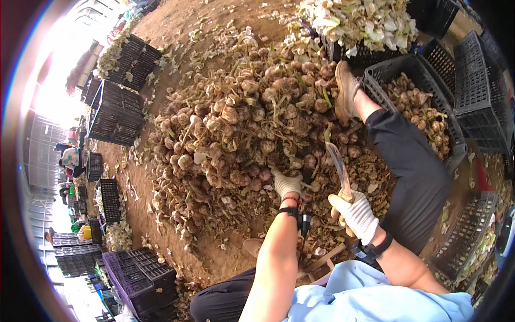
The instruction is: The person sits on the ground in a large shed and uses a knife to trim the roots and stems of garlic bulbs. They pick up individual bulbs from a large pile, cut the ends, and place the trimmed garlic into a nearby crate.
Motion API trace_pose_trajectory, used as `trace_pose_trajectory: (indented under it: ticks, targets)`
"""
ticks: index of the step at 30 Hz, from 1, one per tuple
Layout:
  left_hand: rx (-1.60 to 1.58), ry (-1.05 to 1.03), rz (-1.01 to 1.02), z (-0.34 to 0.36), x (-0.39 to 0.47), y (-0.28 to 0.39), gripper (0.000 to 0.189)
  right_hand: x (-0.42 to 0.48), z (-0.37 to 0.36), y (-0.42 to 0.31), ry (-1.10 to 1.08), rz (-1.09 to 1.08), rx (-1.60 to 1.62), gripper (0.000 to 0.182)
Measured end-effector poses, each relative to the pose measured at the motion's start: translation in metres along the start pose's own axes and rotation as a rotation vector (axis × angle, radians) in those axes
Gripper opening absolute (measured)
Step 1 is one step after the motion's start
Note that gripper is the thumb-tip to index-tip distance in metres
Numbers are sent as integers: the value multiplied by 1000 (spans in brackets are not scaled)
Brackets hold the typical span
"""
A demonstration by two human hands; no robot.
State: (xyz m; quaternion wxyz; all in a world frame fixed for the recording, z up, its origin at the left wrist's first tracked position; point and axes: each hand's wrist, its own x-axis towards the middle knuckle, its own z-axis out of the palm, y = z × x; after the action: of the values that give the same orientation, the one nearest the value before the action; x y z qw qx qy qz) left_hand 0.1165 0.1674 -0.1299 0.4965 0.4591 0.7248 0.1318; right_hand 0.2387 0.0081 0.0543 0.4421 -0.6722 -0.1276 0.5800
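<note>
A large heap of garlic bulbs (241,120), with dry roots and stalks, lies on the ground before me. My left hand (287,183), in a pale knit glove, reaches into the near side of the heap. Its fingertips are among the bulbs, so whether it grips one is hidden. In my gloved right hand (358,215) is a knife (339,165), its blade pointing up and away from me over the heap. Loose dry trimmings (366,173) lie beyond that hand.
Right of my outstretched leg (410,169) stands a black plastic crate (372,74) holding garlic bulbs. Pale peelings (362,22) overfill another crate at the top. Stacked black crates (116,112) line the left side. People (72,157) are farther off at the left.
</note>
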Motion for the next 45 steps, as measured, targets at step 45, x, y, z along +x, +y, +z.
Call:
trace_pose_trajectory:
  ticks: [45]
  targets:
    - [-237, -393, 470, -160, -258, -1, 35, -40, 22, 4, -213, -1069, -980, 13]
